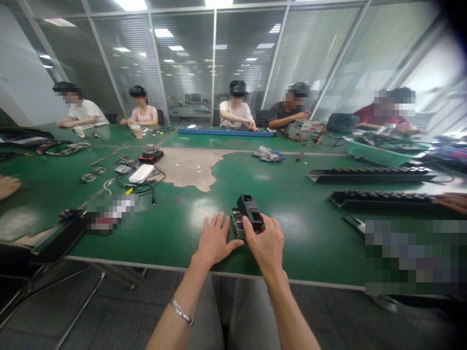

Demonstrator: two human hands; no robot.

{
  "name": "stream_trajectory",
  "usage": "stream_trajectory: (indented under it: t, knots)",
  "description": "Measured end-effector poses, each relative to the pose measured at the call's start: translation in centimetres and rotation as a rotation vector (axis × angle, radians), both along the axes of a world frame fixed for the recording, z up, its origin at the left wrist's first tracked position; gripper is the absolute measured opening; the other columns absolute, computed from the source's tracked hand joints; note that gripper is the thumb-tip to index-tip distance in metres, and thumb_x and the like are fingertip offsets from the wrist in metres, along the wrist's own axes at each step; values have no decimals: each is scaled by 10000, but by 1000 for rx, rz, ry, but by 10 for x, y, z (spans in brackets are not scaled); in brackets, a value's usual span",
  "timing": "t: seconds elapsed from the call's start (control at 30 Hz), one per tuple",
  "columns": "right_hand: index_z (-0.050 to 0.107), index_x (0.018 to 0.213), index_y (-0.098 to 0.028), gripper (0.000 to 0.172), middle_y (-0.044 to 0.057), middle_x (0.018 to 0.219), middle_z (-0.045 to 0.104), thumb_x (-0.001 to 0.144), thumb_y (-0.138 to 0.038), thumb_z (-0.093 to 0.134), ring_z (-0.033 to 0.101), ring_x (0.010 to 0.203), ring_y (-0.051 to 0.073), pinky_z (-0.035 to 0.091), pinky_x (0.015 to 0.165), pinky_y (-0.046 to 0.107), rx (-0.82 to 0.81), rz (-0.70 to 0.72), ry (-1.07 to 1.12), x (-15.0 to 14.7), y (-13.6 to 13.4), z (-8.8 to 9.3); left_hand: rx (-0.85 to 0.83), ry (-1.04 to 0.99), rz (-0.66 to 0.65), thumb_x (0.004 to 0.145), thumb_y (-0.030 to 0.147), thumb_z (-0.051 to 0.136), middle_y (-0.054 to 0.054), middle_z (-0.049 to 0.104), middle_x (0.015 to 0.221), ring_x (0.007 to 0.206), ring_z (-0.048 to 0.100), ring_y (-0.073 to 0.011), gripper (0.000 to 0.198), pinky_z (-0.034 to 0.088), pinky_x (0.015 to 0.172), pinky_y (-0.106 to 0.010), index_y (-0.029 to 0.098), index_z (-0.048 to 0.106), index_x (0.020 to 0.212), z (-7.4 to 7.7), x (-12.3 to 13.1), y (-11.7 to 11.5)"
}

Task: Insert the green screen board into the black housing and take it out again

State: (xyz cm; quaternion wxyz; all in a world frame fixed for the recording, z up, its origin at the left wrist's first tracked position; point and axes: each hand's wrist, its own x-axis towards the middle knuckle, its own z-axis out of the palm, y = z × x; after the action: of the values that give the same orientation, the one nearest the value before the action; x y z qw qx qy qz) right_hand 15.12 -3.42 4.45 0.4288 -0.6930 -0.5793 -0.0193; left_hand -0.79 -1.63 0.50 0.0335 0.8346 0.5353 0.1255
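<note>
My right hand (265, 239) is closed on a black plastic housing (250, 208) with rectangular openings in its face, tilted up from the table. A green circuit board (238, 224) with a small screen-like part shows beside and partly beneath the housing. Whether the two are joined I cannot tell. Just left of the board, my left hand (216, 238) lies flat on the green table (175, 233), fingers spread, its thumb pointing toward the board's lower edge. My right palm hides the housing's lower end.
Two long black rails (375, 175) lie at the right, near a green basket (383, 153) of parts. Grey gloves (269, 154) lie farther back. A white box (142, 173) with cables and a pair of glasses (93, 174) are at the left. Several people sit around the table.
</note>
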Motion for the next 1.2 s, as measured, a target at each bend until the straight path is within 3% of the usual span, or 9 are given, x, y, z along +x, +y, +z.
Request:
stream_trajectory:
  t: [0.1, 0.23, 0.47, 0.67, 0.83, 0.97, 1.2]
  knots:
    - [654, 1037, -165, 445, 98, 935, 641, 851, -558, 559, 586, 873, 244, 418, 792, 344, -19, -50, -53, 19, 0, -5, 11, -8, 3, 927, 762, 246, -131, 307, 1598, 1491, 195, -335, 829, 145, 1200, -573, 189, 342, 1519, -1, 0, 0]
    - [650, 1045, -157, 458, 107, 934, 634, 849, -558, 551, 586, 861, 250, 417, 769, 344, -83, -99, -83, 37, -4, -26, 12, -7, 3, 956, 716, 249, -115, 303, 1602, 1490, 197, -331, 759, 148, 1198, -573, 216, 351, 1517, 0, 0, -1]
    - [642, 1070, -156, 474, 117, 964, 634, 849, -566, 554, 592, 871, 259, 420, 768, 347, -157, -132, -102, 43, -6, -45, 15, -15, 5, 968, 703, 220, -122, 307, 1600, 1490, 196, -331, 739, 137, 1195, -582, 224, 366, 1512, 0, -1, -3]
    - [642, 1069, -148, 467, 119, 939, 628, 856, -553, 549, 589, 850, 259, 419, 750, 348, -200, -138, -125, 43, -4, -46, 29, -25, 2, 979, 680, 222, -131, 339, 1582, 1483, 222, -327, 708, 153, 1191, -583, 237, 368, 1511, -2, -1, -2]
    - [576, 1236, -93, 645, 187, 1079, 618, 832, -595, 564, 584, 923, 285, 425, 767, 365, -141, -154, -117, 42, -5, -48, 38, -26, -3, 973, 690, 230, -133, 334, 1584, 1482, 225, -329, 715, 156, 1189, -587, 237, 374, 1507, -2, -1, -2]
    - [639, 1103, -123, 516, 146, 961, 640, 853, -563, 541, 583, 873, 272, 427, 779, 369, -104, -113, -92, 45, -3, -48, 39, -28, -7, 970, 691, 247, -134, 332, 1584, 1481, 230, -330, 710, 165, 1185, -591, 242, 372, 1506, -1, -2, -2]
    - [670, 984, -154, 477, 100, 870, 660, 858, -596, 539, 578, 792, 230, 425, 783, 345, 46, -70, -28, 35, -3, -17, 48, -19, -6, 973, 663, 303, -134, 323, 1587, 1486, 212, -331, 674, 154, 1185, -596, 243, 381, 1494, -3, -3, -2]
